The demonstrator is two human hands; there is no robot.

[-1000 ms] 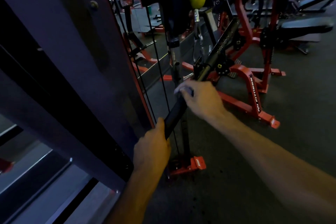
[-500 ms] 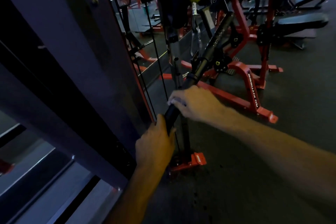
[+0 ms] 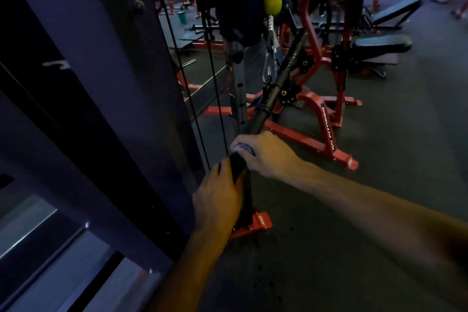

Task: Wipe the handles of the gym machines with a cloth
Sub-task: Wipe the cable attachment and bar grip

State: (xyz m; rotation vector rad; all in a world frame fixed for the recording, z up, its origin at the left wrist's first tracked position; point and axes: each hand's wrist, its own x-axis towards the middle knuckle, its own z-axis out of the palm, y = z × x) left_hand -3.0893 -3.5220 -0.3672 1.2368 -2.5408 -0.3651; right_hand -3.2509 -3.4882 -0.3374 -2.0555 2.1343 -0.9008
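A long black bar handle [image 3: 278, 86] hangs slanted from a cable clip under a yellow-green stopper ball [image 3: 272, 2]. My left hand [image 3: 217, 197] grips the bar's near lower end. Just above it, my right hand [image 3: 263, 152] is wrapped round the bar with a pale cloth [image 3: 241, 147] bunched under its fingers; only a small edge of the cloth shows. The two hands almost touch.
The dark panel of the cable machine [image 3: 101, 109] fills the left, with black cables [image 3: 215, 83] running down beside it. A red foot plate [image 3: 255, 223] sits below my hands. Red machine frames [image 3: 326, 119] and black benches [image 3: 377, 45] stand behind on the dark floor.
My right hand with the cloth has slid down the bar toward my left hand. The left hand has kept its grip at the bar's lower end.
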